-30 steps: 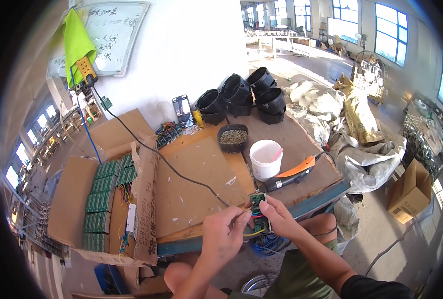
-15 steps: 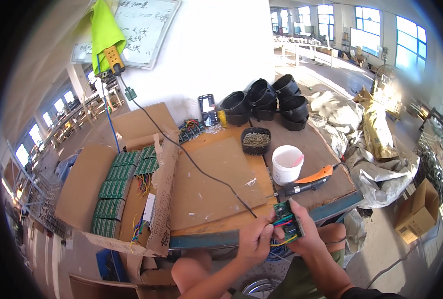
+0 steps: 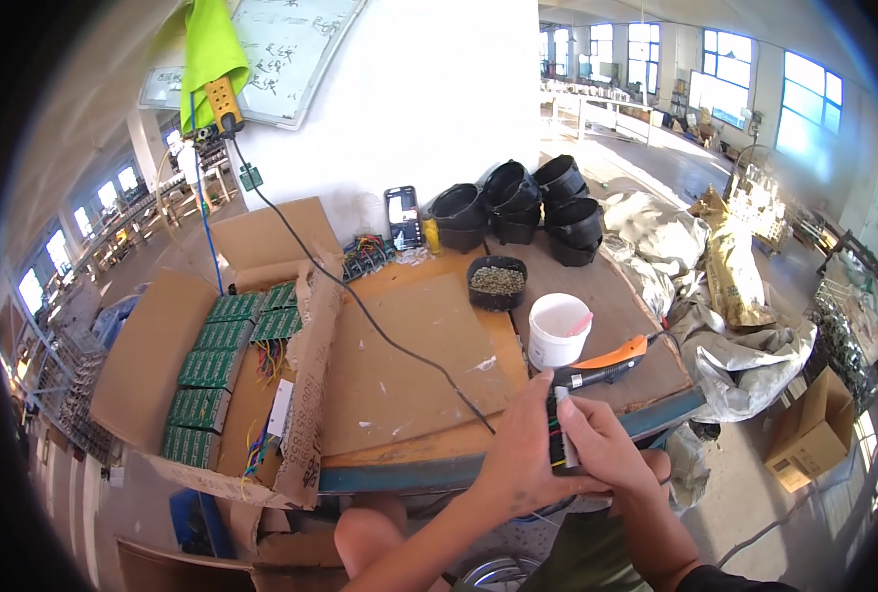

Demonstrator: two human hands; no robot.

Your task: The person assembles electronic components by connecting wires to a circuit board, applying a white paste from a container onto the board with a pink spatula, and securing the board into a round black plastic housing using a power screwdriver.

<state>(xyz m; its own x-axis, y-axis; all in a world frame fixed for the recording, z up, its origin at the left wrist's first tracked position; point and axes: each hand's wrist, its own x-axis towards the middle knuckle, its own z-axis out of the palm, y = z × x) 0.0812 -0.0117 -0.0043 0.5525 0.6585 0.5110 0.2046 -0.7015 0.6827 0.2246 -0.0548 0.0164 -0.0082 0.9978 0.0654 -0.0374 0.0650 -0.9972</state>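
Observation:
Just past the table's front edge, a circuit board with colored wires is tilted up, its pale edge showing. My left hand is closed against the board's left side. Pressing from the right, my right hand grips it with the thumb along the pale edge. Much of the board is hidden by my fingers. Beyond my hands lies an orange and black handheld tool, beside a white tub with a pink piece inside.
An open cardboard box holds rows of green boards and wires. A dark cable hangs across the brown sheet. Behind stand a bowl of small parts, black pots and a phone. Sacks lie at right.
The board has been turned from showing its face to nearly edge-on. My left hand has moved from pinching at its wires to wrapping its side, and my right hand's hold has shifted.

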